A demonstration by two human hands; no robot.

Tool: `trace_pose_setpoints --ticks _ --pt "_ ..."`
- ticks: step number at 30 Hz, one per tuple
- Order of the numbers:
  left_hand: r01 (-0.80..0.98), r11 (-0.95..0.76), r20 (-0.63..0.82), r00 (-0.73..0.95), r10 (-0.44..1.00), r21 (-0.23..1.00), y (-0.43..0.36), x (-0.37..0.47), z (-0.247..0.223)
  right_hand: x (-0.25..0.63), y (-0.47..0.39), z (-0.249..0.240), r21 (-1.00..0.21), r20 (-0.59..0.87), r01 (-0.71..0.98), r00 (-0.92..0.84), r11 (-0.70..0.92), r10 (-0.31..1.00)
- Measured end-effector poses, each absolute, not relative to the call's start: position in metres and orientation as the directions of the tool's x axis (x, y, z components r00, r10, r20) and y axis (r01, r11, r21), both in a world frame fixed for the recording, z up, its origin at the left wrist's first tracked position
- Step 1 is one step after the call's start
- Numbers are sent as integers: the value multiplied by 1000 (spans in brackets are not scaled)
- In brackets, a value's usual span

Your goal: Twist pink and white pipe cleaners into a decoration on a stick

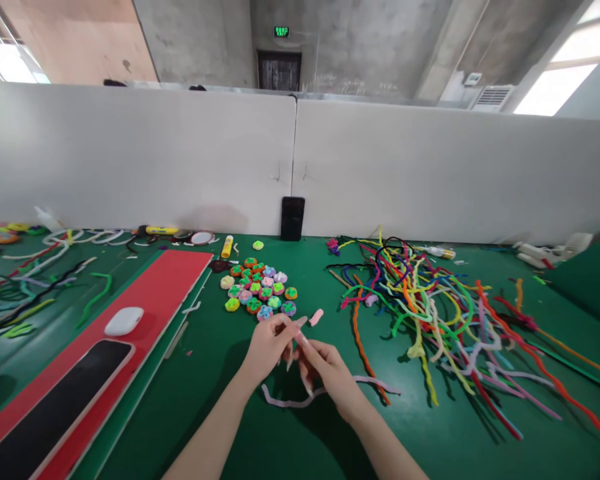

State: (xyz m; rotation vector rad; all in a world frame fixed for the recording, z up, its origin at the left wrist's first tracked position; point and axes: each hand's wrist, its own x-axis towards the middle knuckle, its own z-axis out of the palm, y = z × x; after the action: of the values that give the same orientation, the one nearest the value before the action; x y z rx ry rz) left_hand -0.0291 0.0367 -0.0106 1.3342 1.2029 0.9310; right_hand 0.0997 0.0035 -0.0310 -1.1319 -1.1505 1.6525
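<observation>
My left hand (270,343) and my right hand (327,370) meet over the green table, fingertips pinched together. Whatever lies between the fingertips is too small to make out. A pale lilac pipe cleaner (285,403) lies on the table beneath my right hand, its ends showing on both sides. Just beyond my fingertips is a short pink piece (317,317). Behind my left hand sits a cluster of small colourful flower-like rounds (255,288).
Tangled coloured pipe cleaners (420,293) spread over the right side. A phone (60,413) and a white case (125,321) rest on a red board (173,277) at left. A black phone (293,219) leans against the white partition (180,153). A glue stick (227,247) stands nearby.
</observation>
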Motion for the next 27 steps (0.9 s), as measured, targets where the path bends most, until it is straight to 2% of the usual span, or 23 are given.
trace_pose_setpoints --ticks 2,5,7,10,13,17,19,22,25,27 --pt "194 -13 -17 153 988 981 35 -27 -11 101 4 -34 -990 -88 125 -142 -70 986" --pt "284 -127 86 153 985 950 32 -25 -11 106 5 -39 -895 145 418 -64 159 987" --pt "322 -152 97 182 979 934 31 -26 -10 110 4 -41 -843 204 495 -70 212 976" --pt "300 -115 40 244 969 947 32 -27 -12 111 4 -41 -808 196 537 -140 241 971" --pt "271 -16 -61 274 960 963 34 -31 -14 109 3 -38 -864 114 461 -215 204 970" --pt "227 75 -157 368 916 971 37 -36 -14 110 3 -30 -982 -117 181 -338 -57 934" --pt "208 103 -183 413 892 973 37 -38 -12 112 2 -26 -976 -211 40 -443 -216 871" --pt "166 146 -207 456 865 975 36 -37 -8 115 1 -20 -930 -247 -93 -560 -356 791" --pt "115 173 -207 461 863 978 34 -34 -8 114 1 -18 -886 -252 -188 -573 -424 780" --pt "114 172 -205 437 876 978 34 -32 -11 112 2 -20 -877 -281 -202 -521 -436 806"
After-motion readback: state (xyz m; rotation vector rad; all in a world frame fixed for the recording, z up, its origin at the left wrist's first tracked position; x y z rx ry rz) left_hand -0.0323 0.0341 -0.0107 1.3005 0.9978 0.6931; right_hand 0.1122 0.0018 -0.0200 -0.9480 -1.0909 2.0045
